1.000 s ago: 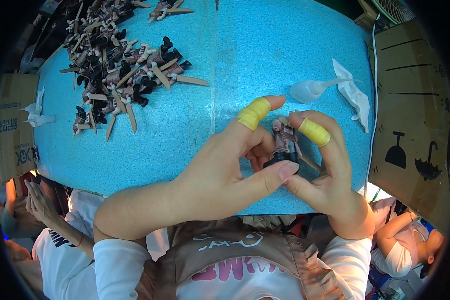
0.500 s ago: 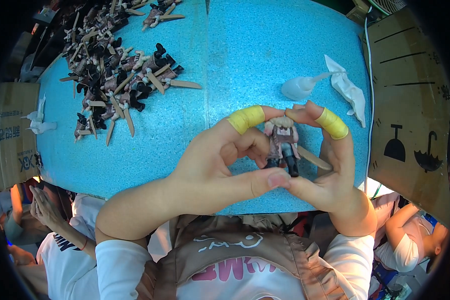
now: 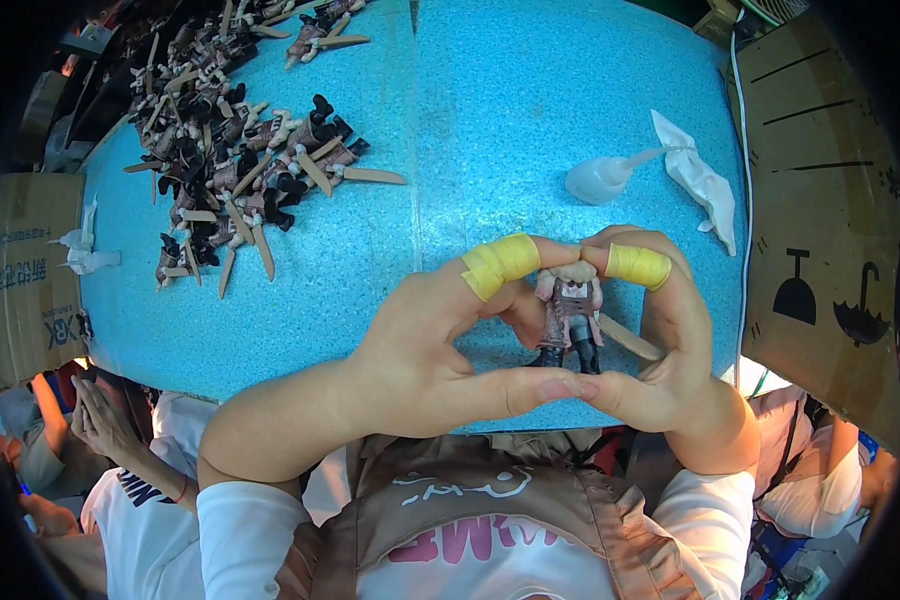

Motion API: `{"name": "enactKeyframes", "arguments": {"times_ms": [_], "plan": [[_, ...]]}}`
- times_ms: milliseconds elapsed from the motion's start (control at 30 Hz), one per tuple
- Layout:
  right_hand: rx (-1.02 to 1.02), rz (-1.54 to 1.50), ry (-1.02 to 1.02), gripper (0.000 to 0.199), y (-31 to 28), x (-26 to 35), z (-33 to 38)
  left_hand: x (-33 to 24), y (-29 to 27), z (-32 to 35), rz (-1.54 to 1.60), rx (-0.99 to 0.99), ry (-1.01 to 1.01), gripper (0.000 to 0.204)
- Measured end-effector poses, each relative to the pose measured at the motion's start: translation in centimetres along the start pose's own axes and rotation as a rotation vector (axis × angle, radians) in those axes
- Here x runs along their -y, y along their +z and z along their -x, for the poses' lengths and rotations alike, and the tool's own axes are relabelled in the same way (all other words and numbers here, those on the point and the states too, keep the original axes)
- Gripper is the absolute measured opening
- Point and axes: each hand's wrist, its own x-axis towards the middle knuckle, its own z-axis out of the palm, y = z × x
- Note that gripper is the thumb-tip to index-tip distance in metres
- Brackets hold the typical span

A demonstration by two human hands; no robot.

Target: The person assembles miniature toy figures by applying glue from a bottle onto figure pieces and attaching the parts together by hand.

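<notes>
I am watching from afar through the head view. The left hand point(image 3: 425, 335) and the right hand point(image 3: 678, 350) are working together, clamping one figure point(image 3: 570, 312) between them: index fingertips are meeting at its head, thumbs are meeting by its boots. It is being held upright over the near right part of the table point(image 3: 490, 100). A tan blade point(image 3: 630, 340) is sticking out toward the right palm; I cannot tell whether it is fixed on.

Pressure is worrying me. If the thumbs are pushing unevenly, the figure could twist or slip; the yellow tape point(image 3: 503, 264) may be stiffening the fingers. If the right palm is bearing on the blade, that could bend or snap. Farther off, the bottle point(image 3: 598, 181) is resting with its nozzle over the tissue point(image 3: 705, 190); a stray knuckle could knock it. At far left, the pile point(image 3: 232, 160) is lying tangled, inviting snags.
</notes>
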Motion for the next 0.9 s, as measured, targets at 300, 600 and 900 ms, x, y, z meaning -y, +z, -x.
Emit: {"name": "enactKeyframes", "arguments": {"times_ms": [300,600,900], "plan": [[0.016,-0.112,0.073,0.067,0.0,-0.2,-0.1,0.4,0.1,-0.2,0.080,-0.007,0.058,0.077],[-0.146,-0.300,0.160,0.063,1.3,0.5,0.1,1.0,0.4,-0.2,-0.028,-0.031,0.198,0.070],[-0.096,0.048,-0.016,0.038,0.4,0.2,-0.6,1.0,1.7,-0.5,0.264,-0.040,0.085,0.078]]}}
